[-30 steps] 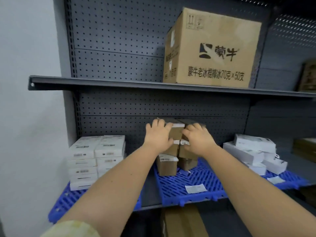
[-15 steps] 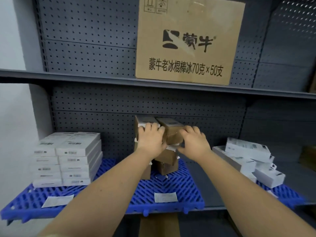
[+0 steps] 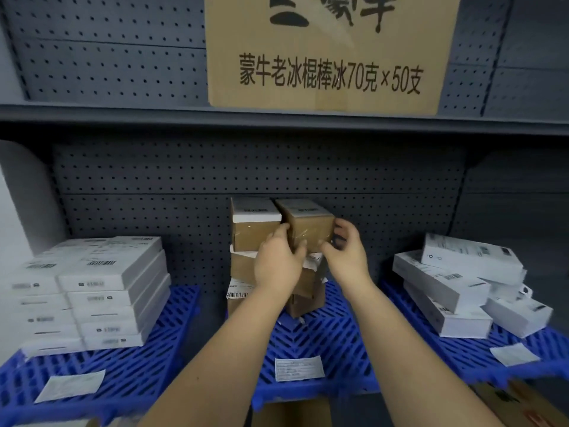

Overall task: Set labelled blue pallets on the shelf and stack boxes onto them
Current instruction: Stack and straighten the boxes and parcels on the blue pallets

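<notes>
While the middle pallet (image 3: 323,343) shows its paper label (image 3: 299,368) at the front edge, a stack of brown boxes stands further back on it. Both hands are curled round the top right box (image 3: 309,224): the left hand (image 3: 278,263) at its front left corner, the right hand (image 3: 346,257) round its right side. It sits skewed beside its neighbour (image 3: 255,224). Stacking seems to be under way. The next move probably calls for squaring this box to the neighbour and the pegboard (image 3: 184,180) behind.

Cardboard boxes (image 3: 311,229); plastic pallets (image 3: 332,337).
</notes>
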